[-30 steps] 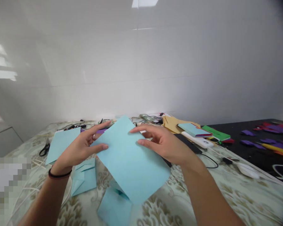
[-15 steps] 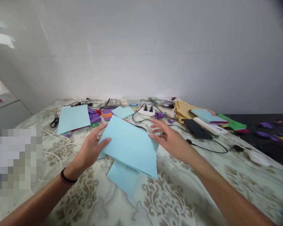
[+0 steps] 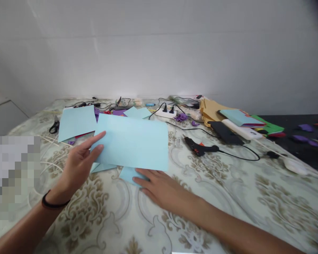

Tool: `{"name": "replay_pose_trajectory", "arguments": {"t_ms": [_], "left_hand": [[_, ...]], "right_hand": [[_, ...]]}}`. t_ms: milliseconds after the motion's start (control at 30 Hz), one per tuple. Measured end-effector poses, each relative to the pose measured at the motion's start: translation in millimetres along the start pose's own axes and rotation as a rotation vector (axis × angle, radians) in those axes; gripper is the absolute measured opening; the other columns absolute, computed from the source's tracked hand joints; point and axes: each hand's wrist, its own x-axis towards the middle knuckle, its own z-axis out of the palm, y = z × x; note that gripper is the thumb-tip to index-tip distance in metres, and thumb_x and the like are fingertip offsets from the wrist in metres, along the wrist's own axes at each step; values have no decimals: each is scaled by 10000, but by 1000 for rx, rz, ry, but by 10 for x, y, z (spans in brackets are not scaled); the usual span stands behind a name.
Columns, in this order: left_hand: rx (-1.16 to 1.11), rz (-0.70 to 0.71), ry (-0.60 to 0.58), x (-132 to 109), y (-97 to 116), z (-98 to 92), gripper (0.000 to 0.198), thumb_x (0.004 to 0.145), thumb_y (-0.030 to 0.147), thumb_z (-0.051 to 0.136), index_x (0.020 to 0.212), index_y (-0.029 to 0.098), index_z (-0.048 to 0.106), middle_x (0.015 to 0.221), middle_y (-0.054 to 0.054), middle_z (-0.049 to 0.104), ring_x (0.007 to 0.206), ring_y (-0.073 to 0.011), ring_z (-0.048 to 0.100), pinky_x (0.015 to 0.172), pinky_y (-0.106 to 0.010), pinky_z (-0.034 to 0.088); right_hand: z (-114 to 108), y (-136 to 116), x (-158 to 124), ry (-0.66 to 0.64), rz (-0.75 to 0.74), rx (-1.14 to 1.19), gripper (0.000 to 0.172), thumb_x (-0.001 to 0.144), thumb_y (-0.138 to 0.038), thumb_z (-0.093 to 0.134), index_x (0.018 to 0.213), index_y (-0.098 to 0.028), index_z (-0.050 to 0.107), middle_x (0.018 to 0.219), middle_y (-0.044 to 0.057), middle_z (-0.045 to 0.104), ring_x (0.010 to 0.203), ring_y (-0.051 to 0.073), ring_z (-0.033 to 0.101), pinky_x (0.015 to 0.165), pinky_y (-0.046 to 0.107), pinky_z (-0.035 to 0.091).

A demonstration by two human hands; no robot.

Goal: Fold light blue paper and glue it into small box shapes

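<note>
My left hand (image 3: 81,162) grips the left edge of a light blue paper sheet (image 3: 132,143), which is raised above the table. Under the sheet's lower edge lies a smaller light blue paper piece (image 3: 127,175), partly covered. My right hand (image 3: 159,185) rests low beside that piece, its fingers stretched over it and some fingertips just below the sheet. Another light blue piece (image 3: 104,167) peeks out beneath the sheet's lower left. To the right, a black glue gun (image 3: 200,146) lies on the patterned tablecloth (image 3: 137,222).
Scissors (image 3: 54,125) and another blue sheet (image 3: 78,121) lie at the left. A white power strip (image 3: 165,113) with plugs and cables sits at the back. Brown paper (image 3: 213,109), a black phone-like slab (image 3: 225,133) and a white power bank (image 3: 243,130) are at the right.
My right hand has left the sheet's right edge and moved down and left to the smaller paper. The sheet has turned more level. The glue gun now shows.
</note>
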Motion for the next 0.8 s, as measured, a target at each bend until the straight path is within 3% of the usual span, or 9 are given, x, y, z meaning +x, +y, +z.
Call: {"name": "replay_pose_trajectory", "arguments": {"t_ms": [67, 167, 300, 400, 467, 567, 633, 733, 800], "left_hand": [[-6, -26, -168, -103, -91, 26, 599, 947, 469, 683, 1500, 252, 603, 567, 90, 203, 490, -101, 199, 421, -223, 153], [51, -43, -339, -259, -189, 65, 652, 987, 443, 630, 1596, 276, 467, 611, 82, 217, 519, -113, 236, 444, -225, 196], [167, -25, -402, -470, -243, 95, 650, 1015, 477, 558, 1618, 272, 427, 612, 79, 259, 527, -128, 296, 472, -234, 278], [248, -31, -418, -614, -271, 106, 638, 1015, 487, 536, 1603, 253, 456, 609, 71, 320, 519, -131, 344, 472, -236, 311], [284, -62, -454, -692, -287, 122, 644, 1011, 498, 537, 1600, 248, 464, 604, 66, 356, 511, -136, 365, 462, -237, 323], [289, -70, -512, -778, -308, 164, 642, 985, 512, 573, 1574, 265, 507, 653, 23, 519, 541, -161, 445, 477, -261, 388], [281, -75, -538, -805, -324, 174, 635, 967, 511, 605, 1556, 285, 531, 813, -31, 655, 584, -174, 498, 506, -282, 437], [270, -138, -614, -772, -347, 100, 578, 969, 511, 608, 1502, 289, 585, 951, -55, 674, 597, -165, 536, 515, -286, 482], [326, -95, -674, -697, -343, 4, 489, 957, 500, 621, 1384, 268, 675, 1015, -69, 636, 640, -166, 583, 566, -306, 540]], "right_hand": [[-22, 194, 101, 117, 43, 83, 427, 1037, -148, 467, 1414, -258, 634, 1494, 98, 627, 1346, 271, 601, 1159, 484, 482], [-173, 539, 125, 300, 132, 316, 372, 1018, -251, 544, 1372, -274, 657, 1364, 75, 718, 1293, 281, 645, 1104, 461, 538], [-490, 844, -174, 294, 212, 258, 320, 996, -257, 528, 1246, -252, 729, 1266, 106, 749, 1156, 303, 716, 1038, 503, 572], [-600, 686, -445, 390, 356, 166, 320, 1047, -269, 454, 1187, -218, 737, 1225, 148, 733, 1150, 325, 698, 1052, 588, 534], [-550, 429, -537, 441, 328, 85, 256, 1047, -288, 528, 1200, -238, 728, 1280, 130, 707, 1219, 301, 666, 1088, 545, 529], [-349, 69, -543, 286, 30, 106, 279, 1038, -308, 595, 1278, -213, 702, 1435, 144, 633, 1394, 303, 551, 1172, 537, 479], [-203, -46, -511, 161, -72, 123, 337, 1028, -339, 625, 1325, -191, 683, 1490, 165, 591, 1448, 313, 502, 1215, 572, 426], [-62, -45, -489, 72, -102, 141, 374, 1014, -366, 649, 1341, -188, 680, 1498, 175, 585, 1454, 321, 501, 1233, 609, 385], [-31, -8, -497, 71, -92, 157, 354, 1023, -366, 634, 1332, -202, 690, 1485, 166, 603, 1440, 313, 521, 1229, 610, 391]]}}
